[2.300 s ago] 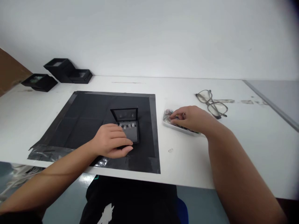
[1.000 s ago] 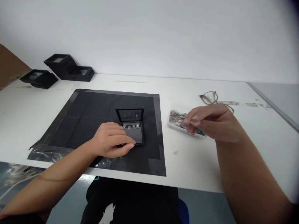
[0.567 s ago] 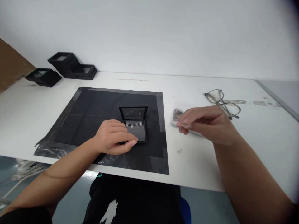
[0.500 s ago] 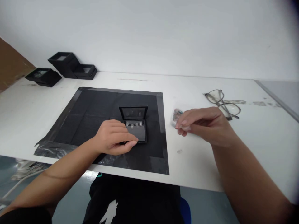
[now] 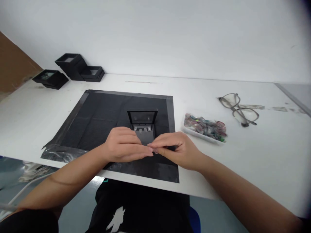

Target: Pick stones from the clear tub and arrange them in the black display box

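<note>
My left hand (image 5: 125, 145) lies palm down in front of a small black case (image 5: 147, 139), its fingers pressed together and its fingertips touching those of my right hand. My right hand (image 5: 178, 149) pinches at the same spot, thumb against fingers. Something tiny seems to sit between the fingertips, too small and covered to name. The case's lid (image 5: 142, 117) stands raised with a clear window. Inside, along the back, is a row of several small clear pieces (image 5: 140, 131), some with letter-like marks. My hands hide the front of the case.
The case rests on a black mat (image 5: 97, 113) taped to the white table (image 5: 199, 174). To the right are a clear tray (image 5: 206, 137) of small glossy coloured pieces and folded eyeglasses (image 5: 239, 108). Black boxes (image 5: 73, 68) stand at the back left.
My right hand has moved left from over the clear tray to meet my left fingertips at the case. The tray now shows fully. My left hand has barely moved.
</note>
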### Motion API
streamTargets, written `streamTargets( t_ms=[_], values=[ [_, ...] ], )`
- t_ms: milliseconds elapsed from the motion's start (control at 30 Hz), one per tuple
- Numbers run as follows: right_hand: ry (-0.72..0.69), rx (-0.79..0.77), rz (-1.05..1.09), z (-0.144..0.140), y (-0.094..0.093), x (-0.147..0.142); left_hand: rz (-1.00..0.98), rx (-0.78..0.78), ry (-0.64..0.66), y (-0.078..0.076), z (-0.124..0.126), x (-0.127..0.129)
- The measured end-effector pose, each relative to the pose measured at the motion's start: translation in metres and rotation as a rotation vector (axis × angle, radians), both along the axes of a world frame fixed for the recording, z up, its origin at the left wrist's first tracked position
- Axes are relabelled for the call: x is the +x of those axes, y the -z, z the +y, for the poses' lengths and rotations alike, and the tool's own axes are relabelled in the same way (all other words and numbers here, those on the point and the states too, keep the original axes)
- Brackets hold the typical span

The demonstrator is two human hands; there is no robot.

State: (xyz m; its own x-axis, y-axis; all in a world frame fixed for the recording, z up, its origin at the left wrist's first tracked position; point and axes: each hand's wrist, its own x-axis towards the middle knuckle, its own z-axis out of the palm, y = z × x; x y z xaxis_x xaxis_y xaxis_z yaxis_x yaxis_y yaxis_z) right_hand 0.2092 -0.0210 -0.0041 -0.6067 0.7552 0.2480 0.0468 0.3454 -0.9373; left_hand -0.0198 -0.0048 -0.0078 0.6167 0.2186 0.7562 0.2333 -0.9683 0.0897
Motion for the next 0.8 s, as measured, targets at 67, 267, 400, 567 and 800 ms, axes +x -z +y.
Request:
streamTargets(
  t_ms=[67, 267, 400, 567, 800],
  values=[
    [0.01, -0.005, 0.017, -0.001, 0.0, -0.001, -0.007, -0.004, 0.001, -0.001, 0.0, 0.0],
    [0.065, -0.022, 0.034, -0.003, -0.002, 0.0, -0.014, 0.032, -0.012, -0.002, -0.001, -0.001],
    [0.138, 0.018, 0.003, -0.005, -0.002, 0.0, -0.051, 0.076, -0.069, -0.005, -0.002, -0.004],
    [0.239, 0.179, 0.018, -0.013, -0.007, -0.005, -0.088, 0.233, -0.126, -0.011, -0.005, -0.001],
    [0.339, 0.414, -0.016, -0.022, -0.007, -0.012, 0.028, 0.32, -0.114, -0.017, -0.01, 0.0]
  ],
)
